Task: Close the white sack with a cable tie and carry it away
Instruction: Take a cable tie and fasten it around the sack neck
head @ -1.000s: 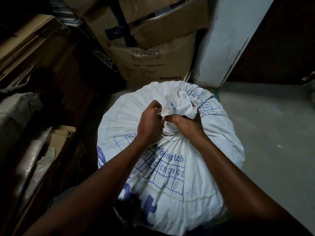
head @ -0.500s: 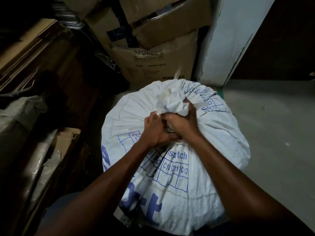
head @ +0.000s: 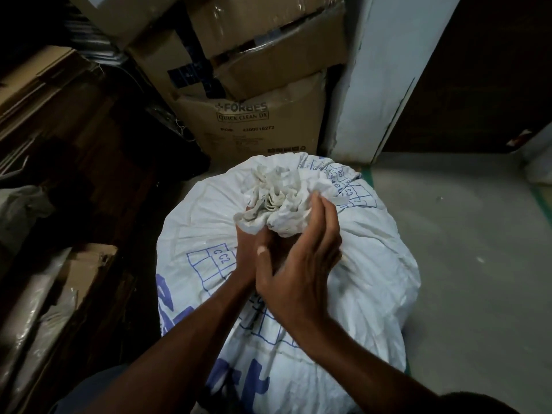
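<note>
The full white sack (head: 367, 282) with blue printing stands on the floor in front of me. Its mouth is gathered into a crumpled bunch (head: 277, 201) on top. My left hand (head: 247, 249) is closed around the neck just under the bunch and is mostly hidden behind my right hand. My right hand (head: 295, 264) is lifted off the neck with its fingers spread, and the fingertips reach the right side of the bunch. The hands hide the cable tie.
Stacked cardboard boxes (head: 254, 124) stand right behind the sack, next to a white pillar (head: 367, 85) and a dark doorway. Cardboard and plastic-wrapped bundles (head: 74, 282) crowd the left side. Grey floor (head: 472, 264) stretches to the right.
My right hand has let go of the neck and opened, rising towards the bunch. My left hand keeps its grip. The bunch has loosened and spread out.
</note>
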Demonstrator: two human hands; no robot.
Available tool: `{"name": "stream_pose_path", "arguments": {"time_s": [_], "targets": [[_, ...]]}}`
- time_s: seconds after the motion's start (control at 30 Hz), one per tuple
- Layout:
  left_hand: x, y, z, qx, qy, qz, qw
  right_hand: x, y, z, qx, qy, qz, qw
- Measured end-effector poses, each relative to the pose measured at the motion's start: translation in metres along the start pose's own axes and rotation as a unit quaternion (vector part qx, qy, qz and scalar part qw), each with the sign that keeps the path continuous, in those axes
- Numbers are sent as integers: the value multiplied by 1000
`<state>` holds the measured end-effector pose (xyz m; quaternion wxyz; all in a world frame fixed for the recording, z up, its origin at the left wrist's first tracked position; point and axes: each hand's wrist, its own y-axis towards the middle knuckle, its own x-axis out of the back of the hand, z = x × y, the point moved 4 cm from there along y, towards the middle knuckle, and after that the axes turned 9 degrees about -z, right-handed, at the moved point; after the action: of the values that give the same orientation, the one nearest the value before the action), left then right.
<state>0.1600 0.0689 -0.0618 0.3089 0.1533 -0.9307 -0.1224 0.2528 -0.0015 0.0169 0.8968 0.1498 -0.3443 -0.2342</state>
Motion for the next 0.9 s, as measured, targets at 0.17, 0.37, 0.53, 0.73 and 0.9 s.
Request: {"name": "stream_pose_path", "arguments": {"time_s": [0.17,0.37,0.53,0.73,0.9], "targets": [[7,1,-11,-76,-9,-41,996,11,-44,-30,-73,163,22,984],[-4,3,4,-63,-7,-12,998,4,-39,-52,-207,298,62,930],[-9,-5,2,-47,52,32,997,-20,42,-45,-230,387,127,884],[4,26,8,-82,96,274,953,-43,56,-52,-281,372,156,871],[32,62,21,91,146,481,860,-44,47,-43,-259,383,232,856]]}}
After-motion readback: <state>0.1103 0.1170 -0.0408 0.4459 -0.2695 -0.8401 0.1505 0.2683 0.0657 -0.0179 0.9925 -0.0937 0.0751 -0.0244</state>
